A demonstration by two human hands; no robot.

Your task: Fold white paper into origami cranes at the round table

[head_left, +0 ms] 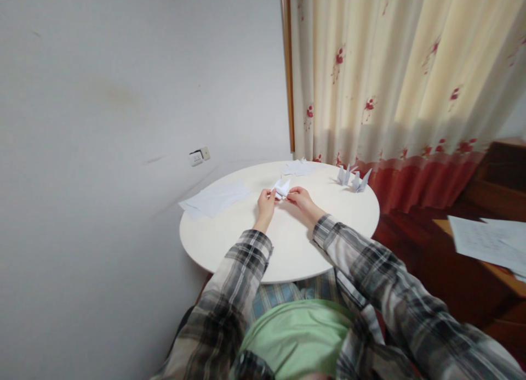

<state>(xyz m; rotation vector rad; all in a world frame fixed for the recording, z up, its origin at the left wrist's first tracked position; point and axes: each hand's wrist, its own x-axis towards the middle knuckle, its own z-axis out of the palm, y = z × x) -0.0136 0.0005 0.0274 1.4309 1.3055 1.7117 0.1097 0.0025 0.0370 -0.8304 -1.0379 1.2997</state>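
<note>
Between my two hands is a white origami crane (281,188), held just above the middle of the round white table (230,243). My left hand (267,201) pinches its left side, with thumb and fingers closed. On the other side my right hand (301,198) grips the right edge of the folded paper between thumb and fingertips. Parts of the crane are covered by my fingers. Two finished-looking paper cranes (360,181) stand upright near the table's right rim.
White paper sheets (216,198) lie at the table's left, and more paper (296,168) at its far edge. A wall with a socket (196,159) borders the left. Behind hangs a flowered curtain (370,84). Written sheets (489,240) rest on wooden furniture at right.
</note>
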